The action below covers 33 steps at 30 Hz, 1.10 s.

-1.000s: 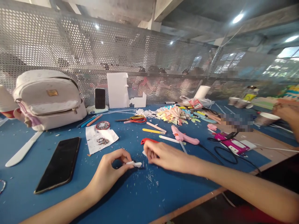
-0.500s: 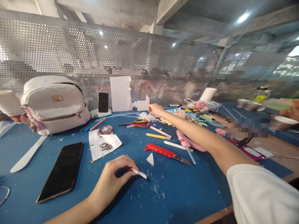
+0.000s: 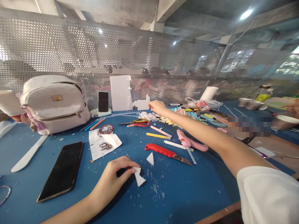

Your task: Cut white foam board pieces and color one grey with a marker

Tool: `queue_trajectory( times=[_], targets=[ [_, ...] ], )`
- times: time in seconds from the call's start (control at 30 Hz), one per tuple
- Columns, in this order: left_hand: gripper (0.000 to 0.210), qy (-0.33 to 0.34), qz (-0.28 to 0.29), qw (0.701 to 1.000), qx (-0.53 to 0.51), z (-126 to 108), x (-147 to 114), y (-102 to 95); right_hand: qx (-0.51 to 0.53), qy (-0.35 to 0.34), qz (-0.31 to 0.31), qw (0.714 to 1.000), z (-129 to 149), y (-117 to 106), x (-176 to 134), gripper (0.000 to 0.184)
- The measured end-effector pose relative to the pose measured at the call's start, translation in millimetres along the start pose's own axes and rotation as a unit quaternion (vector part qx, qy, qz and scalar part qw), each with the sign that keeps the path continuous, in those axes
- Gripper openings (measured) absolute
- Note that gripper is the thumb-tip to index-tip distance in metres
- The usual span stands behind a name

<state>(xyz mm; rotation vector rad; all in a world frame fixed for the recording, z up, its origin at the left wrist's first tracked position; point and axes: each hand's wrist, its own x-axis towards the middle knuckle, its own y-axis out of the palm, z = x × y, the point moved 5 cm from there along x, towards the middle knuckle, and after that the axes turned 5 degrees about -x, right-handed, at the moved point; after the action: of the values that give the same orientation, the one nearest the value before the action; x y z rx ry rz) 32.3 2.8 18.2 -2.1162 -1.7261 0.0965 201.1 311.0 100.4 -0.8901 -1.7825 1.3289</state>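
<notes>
My left hand [image 3: 118, 172] pinches a small, irregular white piece of board [image 3: 139, 178] with a notched edge, between thumb and fingers. It hovers just over the blue tabletop. Stretched far forward, my right hand [image 3: 158, 107] has its fingers closed at the right edge of a jagged white board offcut [image 3: 141, 105]. Whatever is in those fingertips is hidden. A red-handled knife [image 3: 167, 153] lies between the hands, with a white triangular scrap [image 3: 150, 159] below its handle. White scraps [image 3: 149, 116] are heaped beneath my right hand.
A pink glue gun [image 3: 190, 141], scissors [image 3: 137, 122] and several markers [image 3: 158, 136] lie around my right forearm. On the left are a dark phone [image 3: 61, 170], a white plastic knife [image 3: 29, 154] and a backpack [image 3: 53, 105]. A perforated metal screen [image 3: 88, 53] borders the back.
My left hand has turned the white piece so its flat, notched face shows. My right hand has shifted slightly right and up, still at the offcut's edge.
</notes>
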Motion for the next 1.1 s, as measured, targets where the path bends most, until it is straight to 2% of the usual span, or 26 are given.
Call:
queue_trajectory(
  times=[0.2, 0.3, 0.37, 0.5, 0.57, 0.63, 0.7, 0.8, 0.87, 0.93, 1.0, 1.1],
  targets=[
    [0.029, 0.015, 0.019, 0.997, 0.070, 2.7, 1.6, -4.6, 0.045, -0.041, -0.020, 0.998, 8.5, -31.5, -41.1, 0.031],
    [0.026, 0.019, 0.039, 0.993, 0.110, 5.7, 6.3, -13.7, 0.083, -0.093, -0.016, 0.992, 25.7, -43.4, -85.1, 0.024],
    [0.025, 0.021, 0.055, 0.990, 0.131, 7.1, 11.2, -22.1, 0.111, -0.148, -0.010, 0.983, 41.1, -48.2, -122.4, 0.012],
    [0.024, 0.026, 0.069, 0.984, 0.163, 7.2, 23.9, -39.6, 0.125, -0.223, 0.000, 0.967, 60.5, -47.1, -193.6, 0.006],
    [0.024, 0.033, 0.063, 0.981, 0.180, 4.4, 33.1, -45.8, 0.117, -0.222, 0.007, 0.968, 61.3, -40.1, -216.6, 0.006],
    [0.025, 0.043, 0.047, 0.978, 0.200, -1.0, 47.3, -50.0, 0.073, -0.200, 0.006, 0.977, 58.8, -29.9, -228.8, 0.017],
    [0.025, 0.057, 0.030, 0.972, 0.224, -9.1, 69.0, -52.5, 0.049, -0.182, -0.002, 0.982, 57.3, -19.9, -232.8, 0.024],
    [0.020, 0.081, 0.006, 0.962, 0.262, -23.5, 117.6, -54.8, 0.045, -0.168, -0.013, 0.985, 57.7, -6.9, -230.5, 0.026],
    [0.019, 0.092, -0.005, 0.954, 0.285, -30.9, 159.2, -56.4, 0.051, -0.164, -0.017, 0.985, 58.0, -0.3, -227.4, 0.022],
    [0.027, 0.091, -0.007, 0.948, 0.303, -33.2, 204.9, -57.4, 0.062, -0.165, -0.017, 0.984, 57.6, 3.6, -225.4, 0.024],
    [0.030, 0.078, -0.012, 0.946, 0.315, -30.2, 250.9, -58.7, 0.086, -0.164, -0.020, 0.983, 56.3, 3.7, -225.2, 0.029],
    [0.032, 0.051, -0.042, 0.939, 0.336, -20.8, 311.9, -59.7, 0.176, -0.149, -0.015, 0.973, 53.5, -1.9, -227.4, 0.034]
  ],
)
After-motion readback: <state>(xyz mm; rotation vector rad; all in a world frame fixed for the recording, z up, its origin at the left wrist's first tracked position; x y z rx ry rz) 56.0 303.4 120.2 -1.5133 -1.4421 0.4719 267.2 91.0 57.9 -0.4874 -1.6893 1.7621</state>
